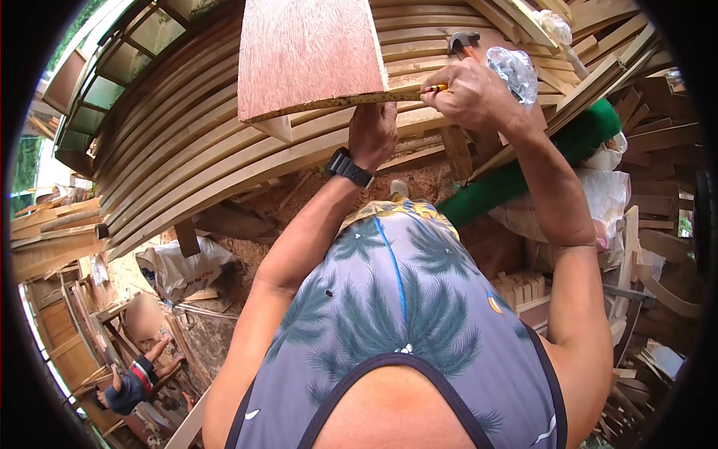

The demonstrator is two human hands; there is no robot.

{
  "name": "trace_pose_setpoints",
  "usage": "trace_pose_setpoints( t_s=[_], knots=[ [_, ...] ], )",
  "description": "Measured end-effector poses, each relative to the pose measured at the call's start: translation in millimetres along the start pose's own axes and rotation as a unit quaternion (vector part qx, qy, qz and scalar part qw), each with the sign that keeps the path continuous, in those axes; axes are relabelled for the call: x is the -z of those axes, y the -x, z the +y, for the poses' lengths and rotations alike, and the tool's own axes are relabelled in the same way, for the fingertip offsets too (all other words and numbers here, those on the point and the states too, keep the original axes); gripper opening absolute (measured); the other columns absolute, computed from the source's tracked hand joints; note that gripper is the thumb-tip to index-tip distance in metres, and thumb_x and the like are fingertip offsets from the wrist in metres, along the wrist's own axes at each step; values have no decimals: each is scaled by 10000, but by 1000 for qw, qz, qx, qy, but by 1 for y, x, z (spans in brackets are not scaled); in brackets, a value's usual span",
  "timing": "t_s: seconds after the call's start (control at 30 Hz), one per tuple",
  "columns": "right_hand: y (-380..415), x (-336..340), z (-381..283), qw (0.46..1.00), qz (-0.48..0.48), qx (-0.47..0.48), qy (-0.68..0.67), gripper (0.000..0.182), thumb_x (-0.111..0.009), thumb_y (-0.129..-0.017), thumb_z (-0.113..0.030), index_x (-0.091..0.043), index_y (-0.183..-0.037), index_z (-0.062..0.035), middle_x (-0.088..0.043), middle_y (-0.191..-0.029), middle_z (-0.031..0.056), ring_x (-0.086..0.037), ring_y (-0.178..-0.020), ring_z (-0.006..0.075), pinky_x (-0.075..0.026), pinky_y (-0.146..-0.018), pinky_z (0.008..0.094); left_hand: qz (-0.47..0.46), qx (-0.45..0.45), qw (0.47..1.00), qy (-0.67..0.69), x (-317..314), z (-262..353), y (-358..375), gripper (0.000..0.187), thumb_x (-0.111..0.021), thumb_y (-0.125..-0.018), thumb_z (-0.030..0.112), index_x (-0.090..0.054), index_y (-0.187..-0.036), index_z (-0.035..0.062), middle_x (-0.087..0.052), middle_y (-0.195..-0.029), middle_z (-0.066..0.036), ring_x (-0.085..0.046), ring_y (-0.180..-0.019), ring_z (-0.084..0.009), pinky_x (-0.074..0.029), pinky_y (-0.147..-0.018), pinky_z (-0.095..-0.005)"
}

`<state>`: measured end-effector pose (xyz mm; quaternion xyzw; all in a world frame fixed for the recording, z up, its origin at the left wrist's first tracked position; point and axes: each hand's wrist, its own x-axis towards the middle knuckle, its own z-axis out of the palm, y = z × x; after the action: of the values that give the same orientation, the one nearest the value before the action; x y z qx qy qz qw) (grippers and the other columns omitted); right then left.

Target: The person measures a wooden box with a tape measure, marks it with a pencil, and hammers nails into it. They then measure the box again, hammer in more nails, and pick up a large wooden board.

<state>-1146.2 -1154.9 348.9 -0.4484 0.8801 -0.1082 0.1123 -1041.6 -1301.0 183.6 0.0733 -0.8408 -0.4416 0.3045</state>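
A reddish plywood board (313, 52) lies over a row of long wooden strips. Along its near edge runs a yellow tape measure blade (329, 101). My left hand (372, 138), with a black watch on its wrist, is closed at that edge, just below the blade; its fingertips are hidden. My right hand (477, 93) is to the right of the board's corner, closed around a yellow and red pencil (436, 88) near the blade's right end. Whether it also holds the tape is hidden. Just beyond the right hand lies a hammer (464, 43), beside a clear plastic bag (514, 75).
Long wooden strips (172, 157) curve across the bench in this wide view. A green roll (583, 135) lies at the right, near stacked lumber (666, 138). A white sack (183, 266) rests below the bench. Another person (138, 382) is at lower left.
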Motion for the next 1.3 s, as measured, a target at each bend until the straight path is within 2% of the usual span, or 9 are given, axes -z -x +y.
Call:
trace_pose_setpoints(
  t_s=[0.3,0.63,0.7,1.0,1.03,1.1,1.2,1.27,1.3],
  knots=[
    [-2,-3,4,1000,1,-3,-8,378,-577,-888,-335,-787,-1075,-82,-736,-1139,159,-687,-1081,339,-526,-1007,409,27,-40,999,-14,-4,-5,-1,315,-569,-1006,130,-500,-1284,-2,-629,-1044,-269,-606,-967,-476,-476,-847,-547],
    [-1,-2,0,1000,-10,-16,-8,366,-582,-889,-331,-791,-1061,-85,-741,-1122,154,-690,-1067,338,-527,-1000,409,1,8,1000,4,-2,1,0,294,-576,-1014,143,-511,-1263,-1,-629,-1066,-277,-601,-985,-485,-471,-856,-539],
    [-3,-11,8,998,41,18,-34,279,-670,-901,-300,-792,-1017,-78,-750,-916,172,-718,-846,326,-560,-833,390,-6,25,999,22,-1,2,0,295,-575,-1022,155,-514,-1265,-1,-627,-1105,-289,-588,-1029,-502,-463,-880,-535],
    [-4,-12,8,998,46,24,-32,283,-677,-902,-298,-792,-1022,-69,-748,-910,181,-721,-837,328,-562,-829,391,-4,4,1000,21,-2,-3,0,315,-584,-1017,138,-501,-1287,-2,-620,-1115,-292,-586,-1048,-495,-455,-893,-535],
    [-3,-9,6,998,46,24,-32,283,-677,-902,-298,-792,-1022,-69,-748,-910,181,-721,-837,328,-562,-829,391,-6,-1,1000,15,-1,-2,-1,327,-594,-1012,150,-502,-1284,-8,-619,-1120,-288,-587,-1045,-493,-458,-901,-533],
    [-3,-1,0,1000,-11,-23,-10,361,-583,-904,-328,-791,-1070,-84,-744,-1126,147,-697,-1064,330,-531,-1002,408,-7,-7,1000,8,1,0,-1,340,-604,-1008,161,-503,-1281,-13,-618,-1125,-285,-588,-1043,-491,-460,-908,-531],
    [-4,0,1,999,-25,-19,-17,362,-580,-906,-327,-789,-1075,-84,-745,-1121,146,-696,-1065,329,-531,-1004,408,47,-68,996,-33,6,5,3,440,-659,-972,220,-499,-1298,-29,-615,-1173,-284,-594,-1073,-485,-469,-951,-510],
    [-3,0,0,1000,-18,-13,-15,362,-580,-905,-326,-789,-1073,-83,-748,-1111,147,-702,-1047,331,-539,-989,410,1,35,996,-77,19,9,16,575,-702,-930,278,-471,-1347,-43,-586,-1273,-299,-587,-1147,-467,-482,-981,-485],
    [-3,0,1,1000,-12,-8,-14,362,-579,-904,-325,-789,-1071,-82,-750,-1100,148,-708,-1029,333,-548,-974,413,0,35,996,-78,26,14,22,575,-702,-930,278,-471,-1347,-43,-586,-1273,-299,-587,-1147,-467,-482,-981,-485]
  ],
)
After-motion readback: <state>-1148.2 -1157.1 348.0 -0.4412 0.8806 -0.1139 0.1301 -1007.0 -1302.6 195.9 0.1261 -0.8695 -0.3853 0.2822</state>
